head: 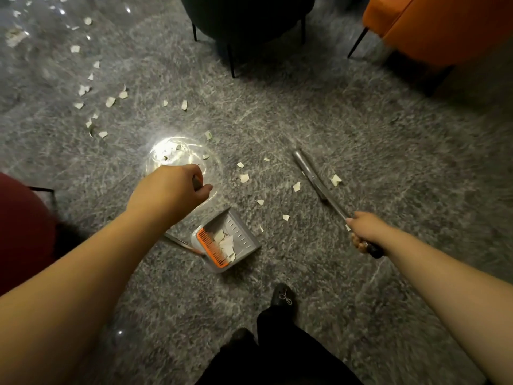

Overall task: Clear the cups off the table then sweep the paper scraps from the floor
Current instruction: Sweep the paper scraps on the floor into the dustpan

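Observation:
White paper scraps (243, 177) lie scattered over the grey speckled floor, most of them from the middle out to the upper left. A grey dustpan (244, 240) with an orange comb edge rests on the floor below centre and holds several scraps. My left hand (172, 187) grips the top of the dustpan's long handle above it. My right hand (363, 232) grips the broom handle; the grey broom head (311, 173) is on the floor among scraps to the right of the dustpan.
A dark chair (244, 20) with thin black legs stands at the top centre. An orange chair (444, 26) is at the top right, a dark red seat (22, 232) at the left edge. My black shoe (283, 297) is near the bottom. A bright light reflection (169, 154) glares on the floor.

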A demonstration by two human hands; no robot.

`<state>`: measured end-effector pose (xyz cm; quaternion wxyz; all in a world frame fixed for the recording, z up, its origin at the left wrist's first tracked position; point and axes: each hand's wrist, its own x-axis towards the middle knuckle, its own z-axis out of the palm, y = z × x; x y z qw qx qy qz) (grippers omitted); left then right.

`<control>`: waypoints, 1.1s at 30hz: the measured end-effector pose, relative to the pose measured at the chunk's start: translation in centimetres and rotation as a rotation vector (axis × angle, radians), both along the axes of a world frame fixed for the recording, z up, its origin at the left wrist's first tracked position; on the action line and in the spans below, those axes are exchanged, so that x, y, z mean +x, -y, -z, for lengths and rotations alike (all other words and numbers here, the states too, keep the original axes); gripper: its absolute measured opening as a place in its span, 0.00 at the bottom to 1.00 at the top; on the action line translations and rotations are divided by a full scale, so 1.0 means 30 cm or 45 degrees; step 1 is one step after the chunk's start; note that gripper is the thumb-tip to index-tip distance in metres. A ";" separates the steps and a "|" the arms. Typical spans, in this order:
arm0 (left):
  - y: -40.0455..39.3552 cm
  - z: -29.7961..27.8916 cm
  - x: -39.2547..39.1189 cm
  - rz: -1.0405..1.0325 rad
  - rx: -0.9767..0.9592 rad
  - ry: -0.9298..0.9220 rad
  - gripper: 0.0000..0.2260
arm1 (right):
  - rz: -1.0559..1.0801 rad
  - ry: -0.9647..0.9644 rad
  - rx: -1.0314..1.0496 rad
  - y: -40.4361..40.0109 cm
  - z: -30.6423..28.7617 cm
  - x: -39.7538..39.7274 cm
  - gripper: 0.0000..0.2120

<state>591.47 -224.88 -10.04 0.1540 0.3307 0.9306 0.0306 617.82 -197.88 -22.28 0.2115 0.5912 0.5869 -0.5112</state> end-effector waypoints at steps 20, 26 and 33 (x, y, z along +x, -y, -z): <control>0.112 0.011 -0.013 0.066 0.101 0.006 0.11 | -0.346 0.027 -0.447 0.581 -0.083 -0.003 0.19; 0.178 0.011 -0.033 0.048 0.141 0.074 0.12 | -0.254 -0.010 -0.411 0.689 -0.147 0.024 0.22; 0.149 -0.021 -0.029 0.179 0.146 0.076 0.11 | 0.022 -0.056 -0.278 0.699 -0.181 0.085 0.22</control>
